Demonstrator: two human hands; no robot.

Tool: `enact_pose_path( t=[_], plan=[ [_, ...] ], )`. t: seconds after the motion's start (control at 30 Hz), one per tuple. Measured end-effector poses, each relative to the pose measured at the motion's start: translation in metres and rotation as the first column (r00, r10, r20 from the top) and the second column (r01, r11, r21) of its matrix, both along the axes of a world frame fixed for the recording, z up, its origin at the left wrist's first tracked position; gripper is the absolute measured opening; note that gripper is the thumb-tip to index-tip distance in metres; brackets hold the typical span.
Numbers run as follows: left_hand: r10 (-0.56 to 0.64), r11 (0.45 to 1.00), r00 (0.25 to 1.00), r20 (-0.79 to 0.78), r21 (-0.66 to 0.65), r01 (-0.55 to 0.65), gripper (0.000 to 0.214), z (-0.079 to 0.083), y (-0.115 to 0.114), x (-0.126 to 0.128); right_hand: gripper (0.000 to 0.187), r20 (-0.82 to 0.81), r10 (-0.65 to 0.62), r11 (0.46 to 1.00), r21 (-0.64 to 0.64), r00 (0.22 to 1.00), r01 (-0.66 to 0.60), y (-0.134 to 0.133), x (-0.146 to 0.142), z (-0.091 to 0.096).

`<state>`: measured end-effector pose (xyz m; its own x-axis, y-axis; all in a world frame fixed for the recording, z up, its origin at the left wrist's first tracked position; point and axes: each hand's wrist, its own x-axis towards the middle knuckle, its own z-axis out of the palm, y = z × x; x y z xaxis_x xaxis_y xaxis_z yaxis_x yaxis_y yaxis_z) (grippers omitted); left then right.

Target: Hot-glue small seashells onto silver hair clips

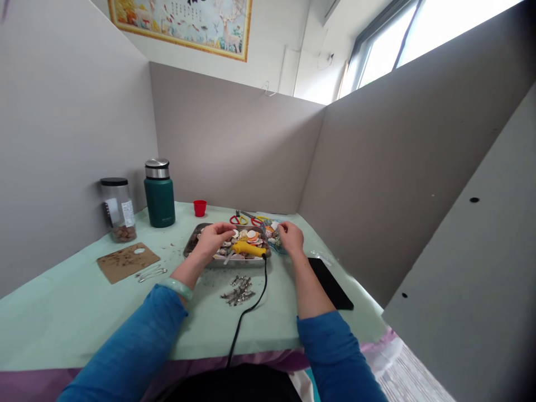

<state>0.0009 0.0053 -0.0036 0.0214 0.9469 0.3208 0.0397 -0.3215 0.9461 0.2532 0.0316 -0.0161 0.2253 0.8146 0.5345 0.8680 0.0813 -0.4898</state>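
Observation:
A metal tray (226,263) of shells stands mid-table. My left hand (213,239) is over its left part, thumb and fingertips pinched together beside a pale shell; what they hold, if anything, is too small to make out. To the right, my right hand (292,237) is closed in a pinch at a net bag of shells (273,233), and I cannot see clearly what is between its fingers. A yellow glue gun (249,249) rests across the front of the tray, its black cord (247,310) running to the table's front edge. Nearer me lies a pile of small metal clips (238,291).
At the left are a brown board (128,262), safety pins (151,273), a clear jar (119,212) and a green flask (159,195). Behind the tray are a red cup (200,208) and scissors (238,220). A black flat object (330,283) lies right. Grey partitions (234,139) enclose the table.

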Motion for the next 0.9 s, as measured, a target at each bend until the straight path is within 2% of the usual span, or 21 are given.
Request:
enact_pose_path(
  t=[0.07, 0.1, 0.17, 0.23, 0.3, 0.37, 0.53, 0.9],
  plan=[
    [-0.021, 1.000, 1.000, 0.017, -0.016, 0.021, 0.036, 0.001, -0.001, 0.001, 0.029, -0.005, 0.170, 0.967, 0.191, 0.985, -0.166, -0.005, -0.015, 0.003],
    [-0.034, 0.999, 0.999, 0.022, -0.022, 0.035, 0.037, 0.001, -0.002, 0.001, 0.028, 0.015, 0.262, 0.931, 0.259, 0.965, -0.257, -0.008, -0.023, 0.004],
    [-0.067, 0.997, 0.997, 0.036, -0.030, 0.068, 0.039, 0.000, -0.002, 0.001, 0.024, 0.083, 0.438, 0.818, 0.377, 0.895, -0.435, -0.015, -0.040, 0.005],
    [-0.091, 0.995, 0.994, 0.062, -0.032, 0.093, 0.042, -0.001, -0.002, 0.002, 0.020, 0.153, 0.547, 0.714, 0.428, 0.823, -0.554, -0.022, -0.055, 0.006],
    [-0.104, 0.994, 0.991, 0.085, -0.035, 0.107, 0.043, -0.002, -0.001, 0.003, 0.017, 0.206, 0.603, 0.659, 0.416, 0.771, -0.627, -0.027, -0.065, 0.005],
    [-0.110, 0.993, 0.990, 0.089, -0.042, 0.114, 0.043, -0.003, 0.000, 0.003, 0.016, 0.235, 0.620, 0.644, 0.394, 0.749, -0.656, -0.030, -0.070, 0.003],
    [-0.148, 0.987, 0.985, 0.089, -0.056, 0.153, 0.043, -0.001, -0.004, 0.003, 0.013, 0.252, 0.630, 0.645, 0.357, 0.735, -0.675, -0.027, -0.072, -0.002],
    [-0.200, 0.976, 0.977, 0.078, -0.069, 0.205, 0.042, 0.003, -0.010, 0.004, 0.009, 0.265, 0.565, 0.713, 0.320, 0.782, -0.624, -0.025, -0.071, -0.005]
  ],
)
